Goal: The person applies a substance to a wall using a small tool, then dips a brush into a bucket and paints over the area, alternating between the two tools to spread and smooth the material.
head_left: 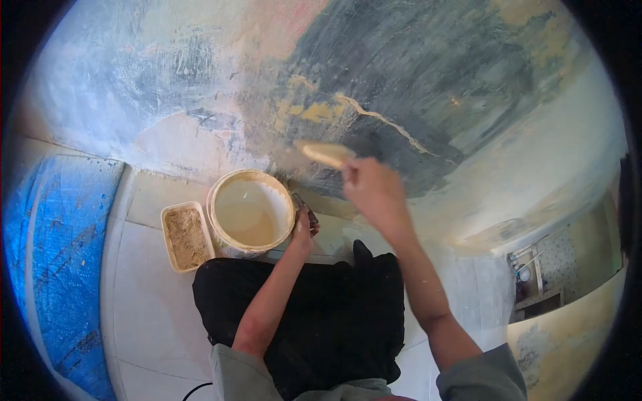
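My right hand (pixel 376 194) is closed around a brush (pixel 326 153) with a pale, broad head, smeared by motion. The brush is in front of the dark grey patch of wall, below a cream-coloured filled crack (pixel 381 119). My left hand (pixel 305 228) is at the right side of a white bucket (pixel 212 212), its fingers curled around a thin dark object (pixel 302 203) whose kind I cannot make out. Cloudy, tan liquid (pixel 246 208) stands in the bucket. Left of it sits a rectangular tub (pixel 165 235) of brownish paste (pixel 187 237).
The patchy wall (pixel 167 73) rises ahead from the tiled floor (pixel 150 301). A blue plastic sheet (pixel 70 267) lies at the left. My dark-clothed legs (pixel 307 321) are close behind the bucket. On the right, an opening (pixel 542 271) shows another space.
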Demonstrator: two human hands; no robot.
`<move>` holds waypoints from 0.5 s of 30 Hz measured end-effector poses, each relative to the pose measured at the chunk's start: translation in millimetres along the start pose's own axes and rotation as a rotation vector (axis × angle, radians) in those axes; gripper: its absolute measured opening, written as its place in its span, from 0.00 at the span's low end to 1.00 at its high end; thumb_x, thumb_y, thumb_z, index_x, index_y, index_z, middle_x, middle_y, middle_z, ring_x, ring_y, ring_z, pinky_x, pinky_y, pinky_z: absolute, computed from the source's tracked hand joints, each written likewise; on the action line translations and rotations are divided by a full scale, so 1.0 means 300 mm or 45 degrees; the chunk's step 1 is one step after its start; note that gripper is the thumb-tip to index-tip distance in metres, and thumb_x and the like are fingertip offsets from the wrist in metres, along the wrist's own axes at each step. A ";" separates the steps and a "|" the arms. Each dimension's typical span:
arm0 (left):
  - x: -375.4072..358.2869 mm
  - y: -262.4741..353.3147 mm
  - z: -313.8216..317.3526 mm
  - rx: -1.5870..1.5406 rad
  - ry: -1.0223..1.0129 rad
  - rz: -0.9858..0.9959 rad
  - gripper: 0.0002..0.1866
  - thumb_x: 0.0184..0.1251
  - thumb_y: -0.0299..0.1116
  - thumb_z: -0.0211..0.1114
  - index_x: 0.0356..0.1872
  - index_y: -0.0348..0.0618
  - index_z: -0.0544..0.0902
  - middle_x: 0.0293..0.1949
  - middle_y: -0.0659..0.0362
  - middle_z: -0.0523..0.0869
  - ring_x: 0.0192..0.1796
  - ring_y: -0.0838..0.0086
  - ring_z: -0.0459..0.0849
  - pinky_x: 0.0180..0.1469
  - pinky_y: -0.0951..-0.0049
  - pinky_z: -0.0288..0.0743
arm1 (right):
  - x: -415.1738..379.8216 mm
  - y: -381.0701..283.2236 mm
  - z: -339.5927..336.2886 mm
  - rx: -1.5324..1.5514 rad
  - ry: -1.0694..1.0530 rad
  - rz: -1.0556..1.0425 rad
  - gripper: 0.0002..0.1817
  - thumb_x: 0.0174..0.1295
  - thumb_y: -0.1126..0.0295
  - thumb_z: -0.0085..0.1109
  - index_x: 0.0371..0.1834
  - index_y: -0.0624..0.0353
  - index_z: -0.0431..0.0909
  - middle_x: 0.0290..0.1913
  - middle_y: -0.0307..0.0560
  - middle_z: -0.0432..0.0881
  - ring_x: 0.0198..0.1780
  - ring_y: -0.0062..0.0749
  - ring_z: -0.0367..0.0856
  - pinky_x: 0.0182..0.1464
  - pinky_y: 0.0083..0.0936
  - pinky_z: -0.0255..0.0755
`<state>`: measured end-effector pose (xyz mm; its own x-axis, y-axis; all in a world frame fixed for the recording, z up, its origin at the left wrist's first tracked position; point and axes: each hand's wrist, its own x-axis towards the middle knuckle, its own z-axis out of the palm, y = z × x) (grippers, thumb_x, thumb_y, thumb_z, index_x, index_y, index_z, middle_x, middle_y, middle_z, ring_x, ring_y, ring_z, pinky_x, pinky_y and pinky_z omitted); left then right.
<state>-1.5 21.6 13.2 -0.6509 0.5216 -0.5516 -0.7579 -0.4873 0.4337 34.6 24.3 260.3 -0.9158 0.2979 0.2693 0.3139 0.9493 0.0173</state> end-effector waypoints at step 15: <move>-0.001 -0.008 -0.016 0.033 -0.019 0.045 0.11 0.67 0.45 0.52 0.28 0.51 0.70 0.23 0.64 0.71 0.25 0.78 0.72 0.27 0.77 0.66 | 0.104 0.019 -0.140 -0.242 0.956 0.093 0.22 0.67 0.63 0.45 0.63 0.54 0.65 0.20 0.55 0.79 0.21 0.50 0.80 0.24 0.39 0.73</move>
<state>0.8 19.2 9.1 -0.6777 0.5146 -0.5252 -0.7352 -0.4874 0.4711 18.2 34.9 309.2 -0.4973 0.1466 0.8551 0.4663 0.8763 0.1209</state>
